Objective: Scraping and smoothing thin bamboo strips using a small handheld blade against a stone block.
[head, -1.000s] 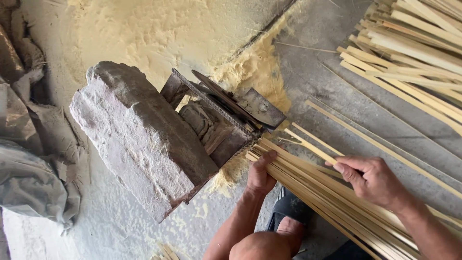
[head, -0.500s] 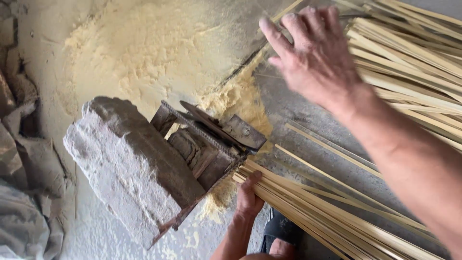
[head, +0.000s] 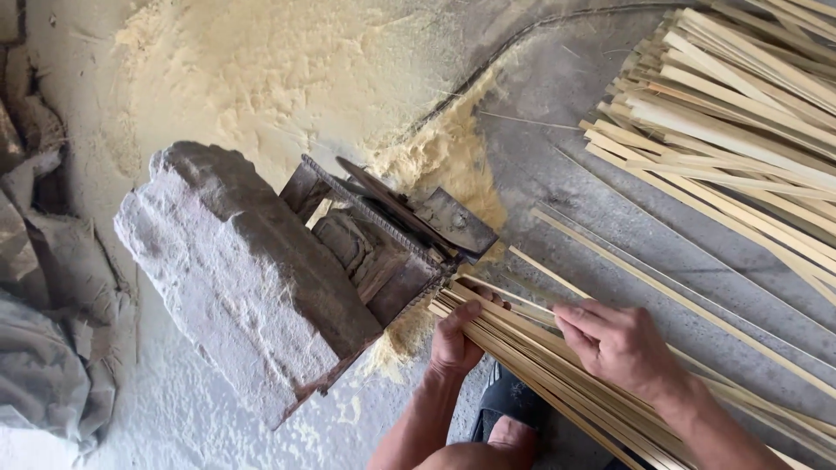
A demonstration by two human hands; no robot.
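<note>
Two bare hands work one bundle of thin bamboo strips (head: 557, 370) lying across the grey floor (head: 610, 218), its near end butted against a dusty metal cutting device (head: 392, 239) weighted by a stone block (head: 235, 278). The left hand (head: 457, 339) wraps the bundle's end, fingers curled under. The right hand (head: 618, 344) appears to pinch a single strip on top. Sawdust (head: 287, 70) lies about; another pile of strips (head: 740, 113) sits well apart.
</note>
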